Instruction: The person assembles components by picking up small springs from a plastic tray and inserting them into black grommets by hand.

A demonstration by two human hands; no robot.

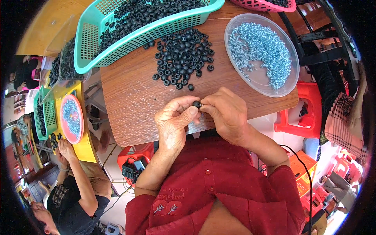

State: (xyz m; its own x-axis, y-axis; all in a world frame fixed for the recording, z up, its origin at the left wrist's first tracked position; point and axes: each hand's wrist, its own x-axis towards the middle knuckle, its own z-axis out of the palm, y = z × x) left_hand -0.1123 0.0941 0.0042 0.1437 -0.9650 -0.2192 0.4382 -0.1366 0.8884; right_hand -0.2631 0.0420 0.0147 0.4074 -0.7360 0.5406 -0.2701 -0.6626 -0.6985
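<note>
Both of my hands meet just over the near part of a brown wood-grain table (129,117). Between thumb and fingers my left hand (175,117) pinches a small black ball-shaped piece (196,104). My right hand (228,112) is closed in a pinch right against that piece; whatever its fingertips hold is mostly covered by them. Beyond the hands lies a loose heap of similar black round pieces (181,56), many with a hole showing. To the right, a clear round plastic tray (254,84) holds many tiny shiny blue-silver pieces (279,58) that look like springs.
A turquoise mesh basket (156,37) full of black pieces stands at the far left of the table, a pink basket (263,5) at the far right. Red stools (305,125) flank the table. On the left, another person's hands (67,150) work at a yellow table (89,145).
</note>
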